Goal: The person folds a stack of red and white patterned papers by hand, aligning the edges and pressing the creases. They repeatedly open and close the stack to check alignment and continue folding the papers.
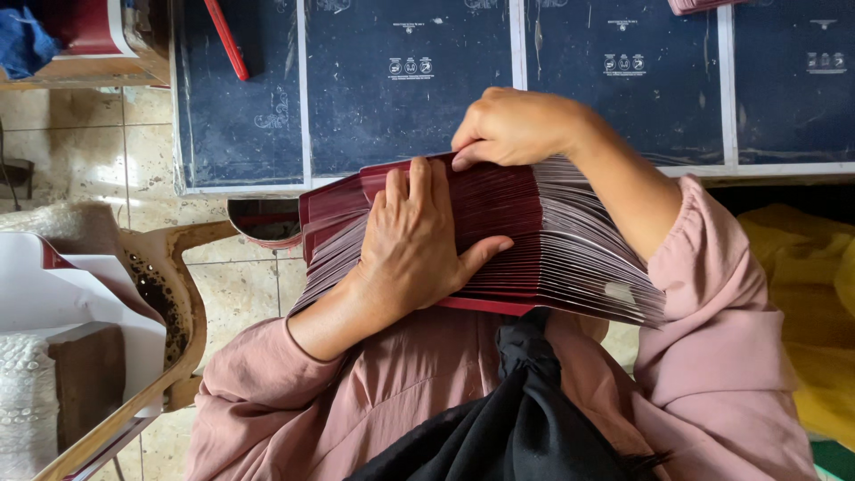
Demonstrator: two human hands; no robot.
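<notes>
Maroon card stack (534, 232) fanned; left hand (414, 240) spread flat on top, right hand (512, 129) pinching far edge.

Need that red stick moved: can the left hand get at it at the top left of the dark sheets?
Probably not yet: the left hand is pressed flat on the maroon card stack, and the red stick lies far off.
</notes>
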